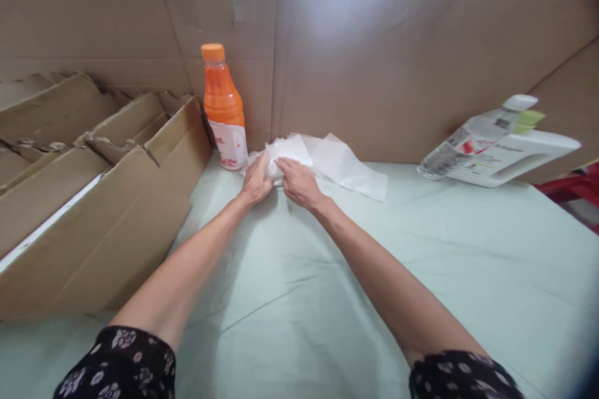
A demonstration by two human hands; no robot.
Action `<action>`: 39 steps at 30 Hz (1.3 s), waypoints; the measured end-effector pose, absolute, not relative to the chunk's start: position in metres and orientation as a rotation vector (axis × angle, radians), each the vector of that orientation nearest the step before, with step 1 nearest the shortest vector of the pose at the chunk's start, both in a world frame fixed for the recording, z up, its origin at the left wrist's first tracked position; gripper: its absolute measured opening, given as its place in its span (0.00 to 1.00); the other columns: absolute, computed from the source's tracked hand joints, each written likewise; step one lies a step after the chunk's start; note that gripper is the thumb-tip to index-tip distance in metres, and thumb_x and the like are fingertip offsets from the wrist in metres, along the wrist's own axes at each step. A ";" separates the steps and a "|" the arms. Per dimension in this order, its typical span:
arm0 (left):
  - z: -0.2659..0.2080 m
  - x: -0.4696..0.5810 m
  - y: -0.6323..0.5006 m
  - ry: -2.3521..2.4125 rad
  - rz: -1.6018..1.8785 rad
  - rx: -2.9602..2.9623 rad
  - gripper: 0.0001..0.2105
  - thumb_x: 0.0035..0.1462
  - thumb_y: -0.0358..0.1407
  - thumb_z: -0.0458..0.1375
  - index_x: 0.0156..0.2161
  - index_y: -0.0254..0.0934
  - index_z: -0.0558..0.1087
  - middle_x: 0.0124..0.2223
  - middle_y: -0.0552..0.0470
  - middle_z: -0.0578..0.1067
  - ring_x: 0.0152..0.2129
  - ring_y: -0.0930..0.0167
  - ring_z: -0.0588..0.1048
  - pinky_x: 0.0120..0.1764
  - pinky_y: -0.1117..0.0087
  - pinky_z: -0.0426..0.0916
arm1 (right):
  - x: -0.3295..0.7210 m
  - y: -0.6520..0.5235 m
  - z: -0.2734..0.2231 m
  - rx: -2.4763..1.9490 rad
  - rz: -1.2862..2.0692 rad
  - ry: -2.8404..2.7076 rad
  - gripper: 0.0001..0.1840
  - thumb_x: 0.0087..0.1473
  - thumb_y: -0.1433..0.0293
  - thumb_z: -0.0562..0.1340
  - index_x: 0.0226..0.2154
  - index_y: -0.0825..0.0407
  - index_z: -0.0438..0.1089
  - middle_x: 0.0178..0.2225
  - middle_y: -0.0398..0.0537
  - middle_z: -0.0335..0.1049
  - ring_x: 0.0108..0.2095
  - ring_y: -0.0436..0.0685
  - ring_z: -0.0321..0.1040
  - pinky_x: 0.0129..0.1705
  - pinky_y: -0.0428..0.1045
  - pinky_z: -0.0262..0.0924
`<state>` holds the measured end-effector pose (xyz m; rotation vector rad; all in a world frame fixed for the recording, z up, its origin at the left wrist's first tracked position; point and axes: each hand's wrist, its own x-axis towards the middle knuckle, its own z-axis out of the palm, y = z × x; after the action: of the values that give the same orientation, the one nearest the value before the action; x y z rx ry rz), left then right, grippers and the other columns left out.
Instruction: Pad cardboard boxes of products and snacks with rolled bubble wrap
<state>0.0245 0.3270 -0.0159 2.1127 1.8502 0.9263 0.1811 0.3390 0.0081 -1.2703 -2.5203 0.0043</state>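
Both my hands are stretched far forward, close together at the foot of the cardboard wall. My left hand point(257, 182) grips the left part of a crumpled white plastic bag point(291, 151), its fingers partly hidden behind the folds. My right hand point(301, 183) pinches the same bag from the right, with the index finger pointing in toward the middle. To the right, a flat translucent white plastic sheet point(350, 168) spreads over the green cloth. An orange bottle point(224, 106) with an orange cap stands upright just left of my left hand.
A divided cardboard box point(116, 212) fills the left side. At the right, a clear plastic bottle point(463, 143) and a white jug point(500, 159) with a handle appear tilted. A cardboard wall point(397, 62) rises behind the green cloth point(299, 299). Something red point(573, 193) shows at the right edge.
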 end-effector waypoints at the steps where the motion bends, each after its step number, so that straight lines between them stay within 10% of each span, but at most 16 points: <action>1: -0.011 0.022 0.317 1.853 0.976 2.074 0.38 0.50 0.27 0.55 0.68 0.30 0.56 0.70 0.34 0.60 0.68 0.55 0.58 0.67 0.51 0.53 | 0.177 0.337 0.006 -1.269 0.011 -2.550 0.33 0.56 0.79 0.52 0.64 0.54 0.62 0.66 0.57 0.62 0.65 0.63 0.58 0.61 0.58 0.58; 14: -0.022 -0.048 -0.048 2.350 1.552 0.994 0.25 0.55 0.43 0.63 0.58 0.42 0.69 0.59 0.44 0.71 0.59 0.55 0.69 0.65 0.47 0.58 | 0.131 0.281 0.067 -1.010 0.232 -2.354 0.26 0.56 0.75 0.55 0.56 0.52 0.70 0.59 0.55 0.69 0.58 0.66 0.66 0.59 0.64 0.61; 22: -0.017 -0.079 -0.023 2.111 1.877 0.874 0.39 0.52 0.35 0.66 0.67 0.40 0.58 0.68 0.39 0.61 0.65 0.54 0.62 0.66 0.48 0.59 | -0.006 0.250 0.050 -0.854 0.985 -2.325 0.27 0.50 0.76 0.55 0.54 0.58 0.68 0.55 0.56 0.73 0.55 0.59 0.70 0.59 0.55 0.64; 30: -0.020 -0.080 -0.018 2.064 1.885 0.776 0.40 0.49 0.36 0.66 0.67 0.39 0.57 0.68 0.38 0.58 0.66 0.53 0.60 0.66 0.46 0.57 | -0.016 0.238 0.029 -0.906 0.958 -2.223 0.34 0.46 0.69 0.59 0.58 0.54 0.60 0.59 0.58 0.68 0.59 0.65 0.65 0.62 0.64 0.59; 39: -0.016 -0.076 -0.042 2.159 1.895 0.642 0.35 0.45 0.36 0.69 0.59 0.40 0.64 0.57 0.43 0.69 0.58 0.55 0.68 0.63 0.45 0.61 | 0.034 0.190 0.035 -0.913 1.002 -2.275 0.11 0.52 0.66 0.59 0.40 0.50 0.66 0.40 0.48 0.75 0.43 0.60 0.72 0.48 0.55 0.66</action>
<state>-0.0759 -0.0420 -0.0155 0.6420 2.1594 1.8946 0.0340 0.1904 0.0352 -0.9128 -2.2746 1.0015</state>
